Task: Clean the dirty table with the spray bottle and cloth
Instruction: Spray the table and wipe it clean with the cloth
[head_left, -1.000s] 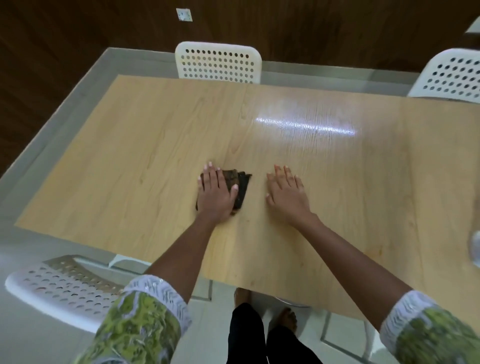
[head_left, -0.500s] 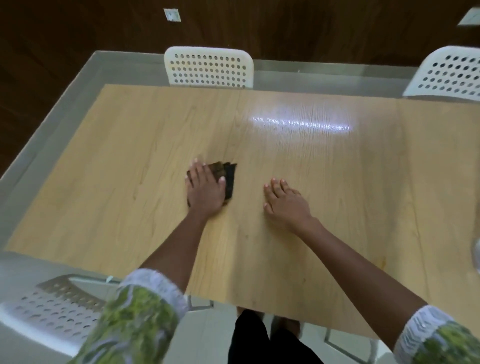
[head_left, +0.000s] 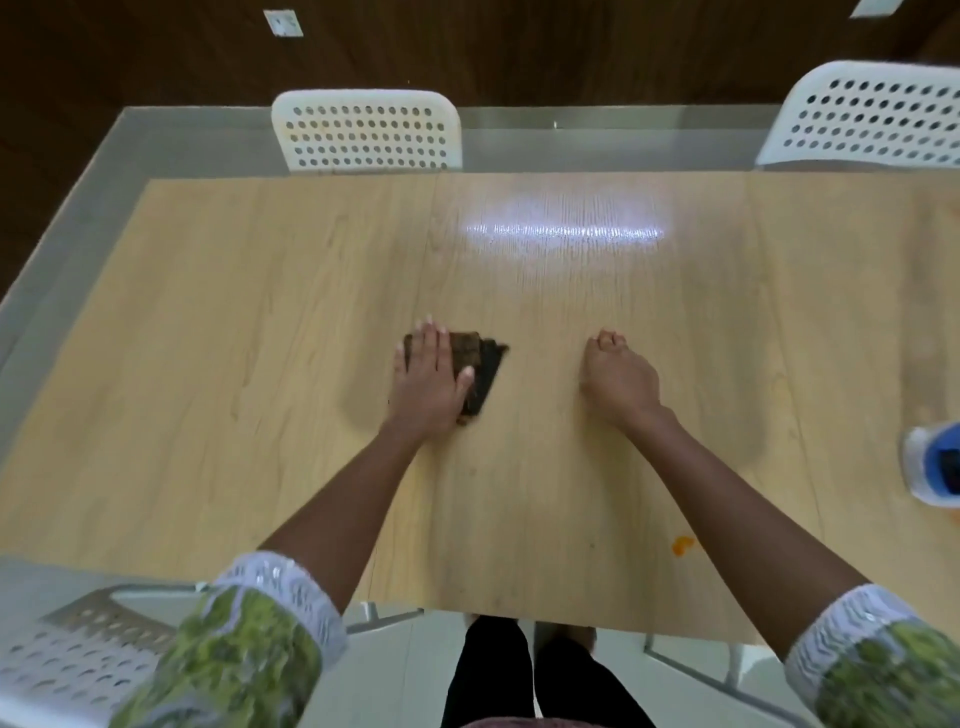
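Note:
A dark folded cloth (head_left: 480, 366) lies on the light wooden table (head_left: 260, 338) near its middle. My left hand (head_left: 428, 376) presses flat on the cloth with straight fingers and covers most of it. My right hand (head_left: 618, 379) rests on the bare wood a little to the right, fingers bent under at the tips, holding nothing. The spray bottle (head_left: 935, 462), white with a blue top, stands at the right edge of the view, partly cut off. An orange stain (head_left: 682, 564) marks the table near the front right.
White perforated chairs stand at the far side, one in the middle (head_left: 366, 130) and one at the right (head_left: 872, 117). A third chair (head_left: 67, 660) sits at the near left. My legs show below the table's front edge. Faint orange smears mark the far right of the table.
My left hand slid the cloth to the left and slightly away. My right hand's fingers have curled from flat to bent. The view shifted, bringing the spray bottle in at the right.

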